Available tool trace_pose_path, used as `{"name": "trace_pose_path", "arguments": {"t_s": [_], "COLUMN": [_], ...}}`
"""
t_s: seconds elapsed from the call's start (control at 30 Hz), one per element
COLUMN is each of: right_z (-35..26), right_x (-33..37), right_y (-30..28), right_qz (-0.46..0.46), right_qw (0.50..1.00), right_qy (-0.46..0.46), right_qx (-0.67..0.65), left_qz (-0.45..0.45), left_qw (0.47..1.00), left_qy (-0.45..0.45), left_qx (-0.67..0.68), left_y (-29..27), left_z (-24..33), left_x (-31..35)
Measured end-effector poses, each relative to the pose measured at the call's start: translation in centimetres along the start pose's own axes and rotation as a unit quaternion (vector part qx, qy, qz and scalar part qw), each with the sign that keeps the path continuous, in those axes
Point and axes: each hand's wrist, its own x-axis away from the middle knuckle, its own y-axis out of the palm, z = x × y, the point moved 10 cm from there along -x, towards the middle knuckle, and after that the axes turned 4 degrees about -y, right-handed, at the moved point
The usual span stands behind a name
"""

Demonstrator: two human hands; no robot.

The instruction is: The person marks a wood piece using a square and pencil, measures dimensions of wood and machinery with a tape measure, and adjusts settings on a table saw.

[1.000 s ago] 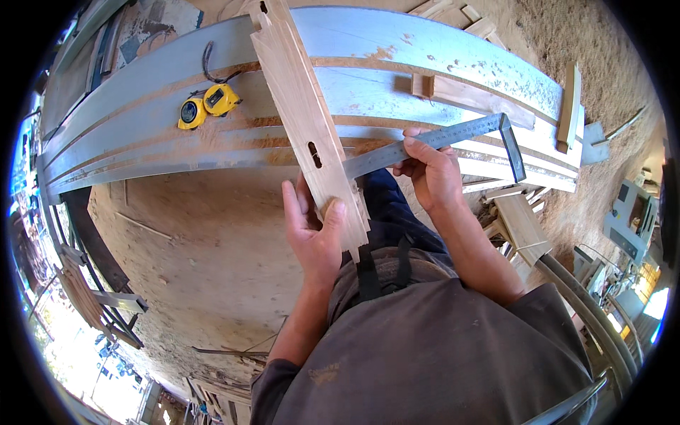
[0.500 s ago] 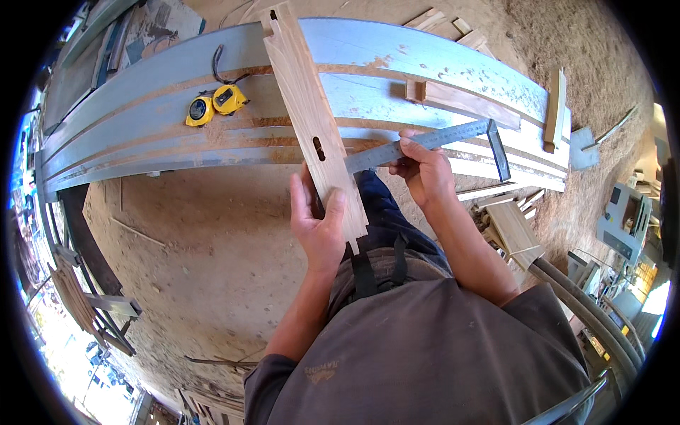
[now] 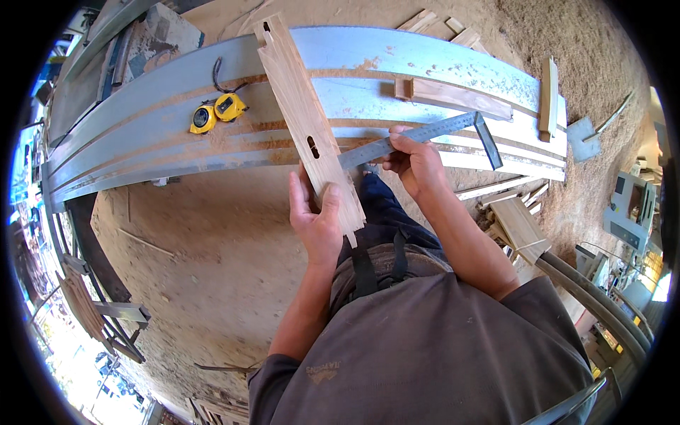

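My left hand (image 3: pixel 314 219) grips a long wooden board (image 3: pixel 301 103) near its lower end, thumb on top and fingers behind it. The board has a slot cut through it, a notched far end and a narrow tongue at the near end. My right hand (image 3: pixel 416 166) pinches the blade of a metal try square (image 3: pixel 446 127) between thumb and fingers. The tip of that blade meets the board's right edge beside the slot; whether it passes under the board is hidden. The square's stock hangs at the far right of the blade.
Across the front runs a metal-topped bench (image 3: pixel 354 49) with sawdust in its grooves. On it lie two yellow tape measures (image 3: pixel 216 112), a wooden piece (image 3: pixel 460 99) and another wooden piece (image 3: pixel 548 99). Stacked timber (image 3: pixel 520 223) and a dark hose (image 3: pixel 595 301) are at my right.
The board and the square have shifted slightly left together, in step with a small change of view. Both hands keep the same hold.
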Motion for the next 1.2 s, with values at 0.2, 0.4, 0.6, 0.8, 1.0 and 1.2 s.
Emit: {"name": "trace_pose_path", "arguments": {"t_s": [0.2, 0.4, 0.6, 0.8, 1.0, 1.2], "right_z": [0.0, -0.3, -0.4, -0.3, -0.2, 0.5], "right_x": [-0.1, 0.2, 0.4, 0.3, 0.9, 3.6], "right_y": [-0.1, 0.0, 0.1, 0.0, -0.8, -3.8], "right_qz": [0.013, 0.023, 0.031, 0.034, 0.009, 0.041], "right_qw": [1.000, 1.000, 0.999, 0.999, 0.999, 0.998], "right_qy": [0.007, -0.003, -0.003, -0.008, 0.010, 0.007], "right_qx": [0.012, 0.020, 0.022, 0.018, 0.052, 0.040], "left_qz": [-0.004, -0.009, -0.008, -0.019, -0.014, -0.012], "left_qw": [1.000, 1.000, 1.000, 1.000, 1.000, 0.999], "left_qy": [0.008, 0.010, 0.003, 0.001, 0.007, 0.025], "left_qx": [0.007, -0.002, 0.021, 0.013, 0.004, -0.021], "left_y": [0.0, 0.0, -0.2, -0.2, -0.2, -0.1], "left_z": [-0.2, -0.1, -1.0, -1.0, -0.8, -0.4], "left_x": [0.0, -0.1, -0.2, -0.3, -0.1, 0.0]}}
